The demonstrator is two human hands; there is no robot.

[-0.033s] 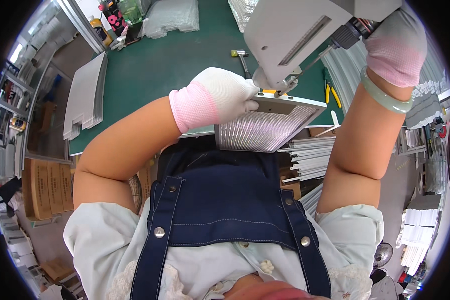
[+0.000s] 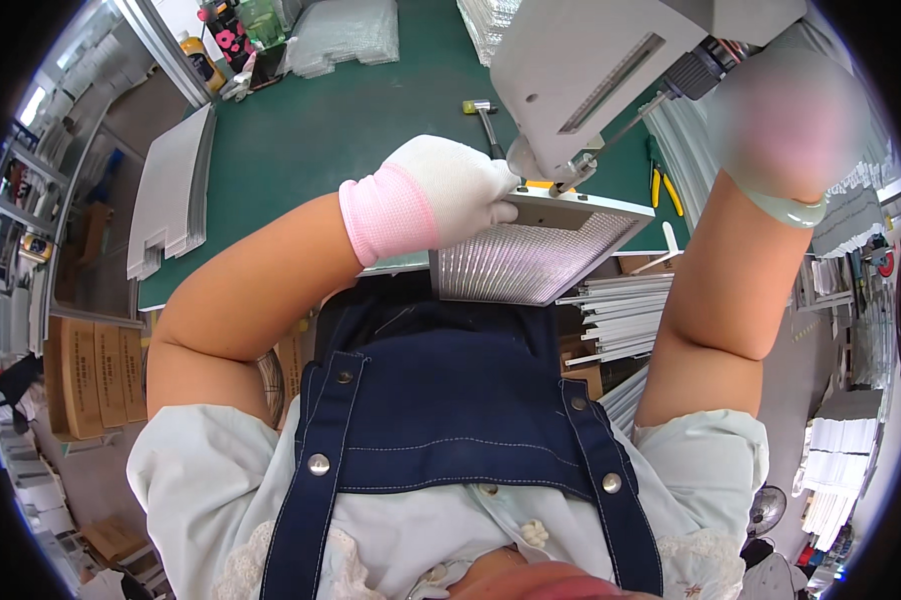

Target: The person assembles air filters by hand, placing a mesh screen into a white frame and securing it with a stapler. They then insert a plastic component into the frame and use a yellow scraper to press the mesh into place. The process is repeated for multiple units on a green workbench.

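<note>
My left hand (image 2: 456,192), in a white glove with a pink cuff, is closed on the left end of a metal-framed mesh filter panel (image 2: 541,258). The panel stands tilted at the bench's front edge, its narrow frame side facing up. Over that side hangs the head of a grey-white bench machine (image 2: 581,90), its small metal tip at the frame. Raised at the upper right beside the machine is my right hand (image 2: 791,125), gloved and smeared by blur; its fingers cannot be made out. A pale green bangle is on that wrist.
On the green bench (image 2: 301,140) lie a hammer (image 2: 484,122), yellow-handled pliers (image 2: 663,185) and a stack of white sheets (image 2: 176,190). Bubble-wrap-like sheets (image 2: 346,38) are at the back. White strips (image 2: 621,315) lie below the bench edge, and cartons (image 2: 96,375) stand left.
</note>
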